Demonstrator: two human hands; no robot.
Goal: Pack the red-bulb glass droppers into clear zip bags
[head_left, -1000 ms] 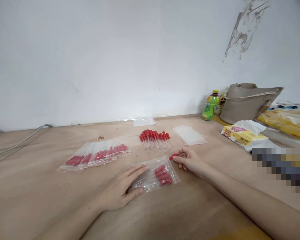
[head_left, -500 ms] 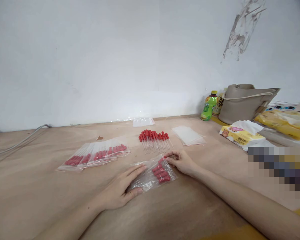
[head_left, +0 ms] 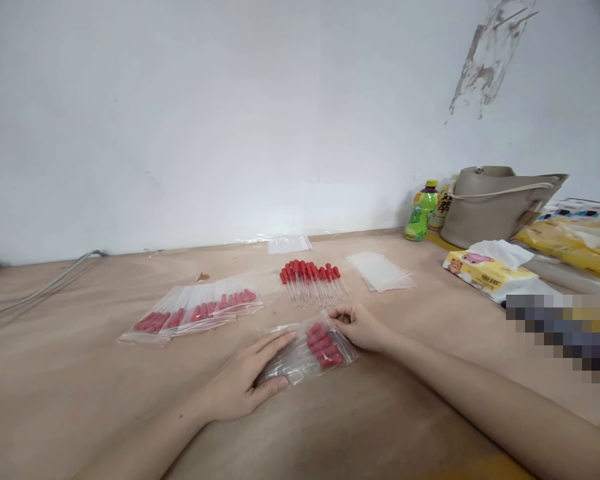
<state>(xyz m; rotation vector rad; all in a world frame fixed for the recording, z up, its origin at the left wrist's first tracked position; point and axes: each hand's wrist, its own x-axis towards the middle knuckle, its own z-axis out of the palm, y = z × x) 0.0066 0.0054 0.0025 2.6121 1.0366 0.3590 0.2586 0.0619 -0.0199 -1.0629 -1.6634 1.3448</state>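
Observation:
A clear zip bag point(head_left: 294, 362) lies flat in front of me, with several red-bulbed droppers point(head_left: 325, 347) side by side inside it. My left hand point(head_left: 250, 373) rests on the bag's left end, fingers stretched out and thumb apart. At the upper right edge of the bag, my right hand point(head_left: 355, 325) pinches the plastic between thumb and fingers. Just beyond the bag is a loose pile of droppers point(head_left: 310, 277) with clear stems, bulbs pointing away from me. To the left, filled zip bags point(head_left: 193, 310) overlap in a fanned row.
A stack of flat zip bags point(head_left: 380, 270) lies right of the pile, and another flat bag point(head_left: 287, 245) lies by the wall. Farther right stand a green bottle point(head_left: 421, 212), a grey-beige bag point(head_left: 490, 207) and a tissue pack point(head_left: 490, 273). A grey cable point(head_left: 50, 287) runs at left.
The red bulb that was at my right fingertips now lies in the bag beside the others. My right fingers have closed on the bag's edge. My left hand has stayed in place.

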